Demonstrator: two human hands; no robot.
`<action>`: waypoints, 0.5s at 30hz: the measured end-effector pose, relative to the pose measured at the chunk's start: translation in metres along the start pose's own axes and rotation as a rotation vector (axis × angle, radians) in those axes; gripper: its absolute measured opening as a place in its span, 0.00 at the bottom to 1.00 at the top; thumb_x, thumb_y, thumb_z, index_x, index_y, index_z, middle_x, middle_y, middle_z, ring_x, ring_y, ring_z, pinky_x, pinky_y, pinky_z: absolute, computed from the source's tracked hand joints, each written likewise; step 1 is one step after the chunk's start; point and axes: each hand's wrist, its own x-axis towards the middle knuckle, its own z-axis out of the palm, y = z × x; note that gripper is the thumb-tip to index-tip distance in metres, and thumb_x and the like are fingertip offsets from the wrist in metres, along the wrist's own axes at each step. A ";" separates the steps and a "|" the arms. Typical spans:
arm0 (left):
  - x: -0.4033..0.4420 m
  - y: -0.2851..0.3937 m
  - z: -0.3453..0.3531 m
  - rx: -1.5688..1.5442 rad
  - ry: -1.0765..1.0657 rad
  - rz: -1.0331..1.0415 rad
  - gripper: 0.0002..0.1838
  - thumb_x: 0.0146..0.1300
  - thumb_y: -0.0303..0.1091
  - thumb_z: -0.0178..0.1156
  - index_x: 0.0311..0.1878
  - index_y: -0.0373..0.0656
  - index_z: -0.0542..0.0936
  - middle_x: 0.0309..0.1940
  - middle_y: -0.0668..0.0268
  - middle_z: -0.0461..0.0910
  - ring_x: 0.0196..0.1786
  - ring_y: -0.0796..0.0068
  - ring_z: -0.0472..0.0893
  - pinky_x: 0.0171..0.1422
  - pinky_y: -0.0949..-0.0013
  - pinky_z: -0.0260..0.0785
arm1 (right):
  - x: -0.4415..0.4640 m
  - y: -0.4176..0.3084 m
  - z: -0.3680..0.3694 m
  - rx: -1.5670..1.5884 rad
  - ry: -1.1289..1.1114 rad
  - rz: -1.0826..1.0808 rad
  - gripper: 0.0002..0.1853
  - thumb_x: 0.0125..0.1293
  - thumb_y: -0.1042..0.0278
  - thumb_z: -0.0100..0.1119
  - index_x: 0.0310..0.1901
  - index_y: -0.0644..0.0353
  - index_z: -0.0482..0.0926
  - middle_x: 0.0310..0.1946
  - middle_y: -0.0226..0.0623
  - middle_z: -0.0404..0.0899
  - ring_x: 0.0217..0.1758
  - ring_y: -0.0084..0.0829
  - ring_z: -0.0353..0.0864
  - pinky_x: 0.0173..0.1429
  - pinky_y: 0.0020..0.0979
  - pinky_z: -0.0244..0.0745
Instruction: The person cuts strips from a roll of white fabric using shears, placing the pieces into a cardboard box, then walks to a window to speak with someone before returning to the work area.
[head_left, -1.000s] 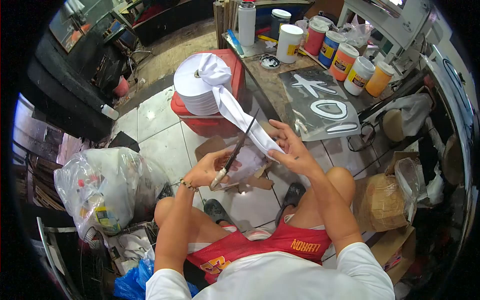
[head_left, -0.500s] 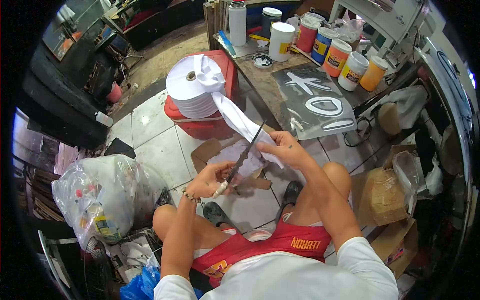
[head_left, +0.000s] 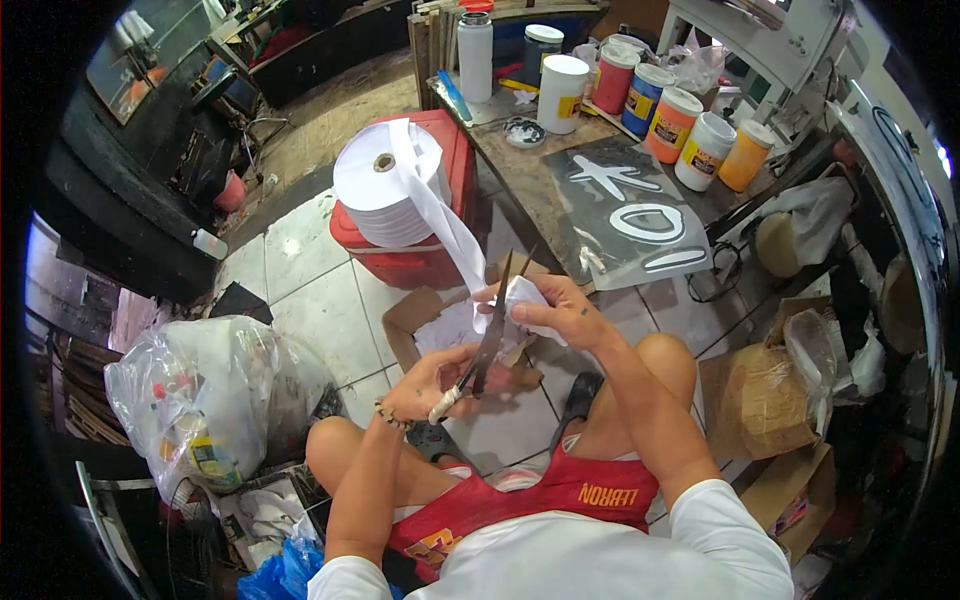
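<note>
My left hand (head_left: 437,385) is closed around the white-wrapped handles of long dark scissors (head_left: 489,350), whose blades point up and away from me. In my right hand (head_left: 562,312) is a bunched end of white fabric strip (head_left: 525,296), pinched by thumb and fingers right beside the blades. From a big white roll (head_left: 375,215), a loose length of the strip (head_left: 450,230) trails down to the blades. Whether it still joins the piece in my right hand is unclear. The roll rests on a red cooler box (head_left: 385,265). Below my hands, a cardboard box (head_left: 405,315) holds white scraps.
A worktable (head_left: 510,150) to the front right carries several paint jars (head_left: 673,125), a white bottle (head_left: 476,60) and a dark sheet with white lettering (head_left: 630,205). A filled plastic bag (head_left: 215,400) lies left. Cardboard boxes (head_left: 765,400) stand right.
My right hand has drawn back slightly, and the fabric it holds is now bunched. The scissor blades have spread apart around the strip. The strip hangs straighter from the roll.
</note>
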 end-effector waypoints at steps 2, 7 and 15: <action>0.002 -0.002 0.004 -0.042 0.021 0.030 0.41 0.49 0.24 0.71 0.69 0.35 0.66 0.56 0.56 0.80 0.58 0.67 0.80 0.66 0.67 0.69 | 0.000 0.001 0.002 -0.020 -0.003 0.046 0.21 0.68 0.67 0.59 0.60 0.66 0.77 0.54 0.37 0.81 0.53 0.24 0.79 0.61 0.29 0.72; 0.005 -0.010 -0.001 -0.054 0.056 0.034 0.43 0.48 0.24 0.70 0.70 0.35 0.65 0.59 0.56 0.78 0.61 0.66 0.78 0.68 0.67 0.67 | 0.001 0.003 -0.002 -0.142 -0.001 0.058 0.19 0.69 0.69 0.57 0.60 0.64 0.78 0.53 0.36 0.81 0.53 0.23 0.78 0.60 0.28 0.71; 0.012 -0.032 -0.002 -0.003 0.059 0.153 0.37 0.54 0.28 0.72 0.67 0.36 0.68 0.51 0.52 0.82 0.50 0.68 0.84 0.56 0.69 0.76 | 0.003 0.018 -0.002 -0.194 0.044 0.029 0.17 0.69 0.70 0.54 0.57 0.63 0.79 0.50 0.33 0.82 0.53 0.21 0.76 0.59 0.29 0.71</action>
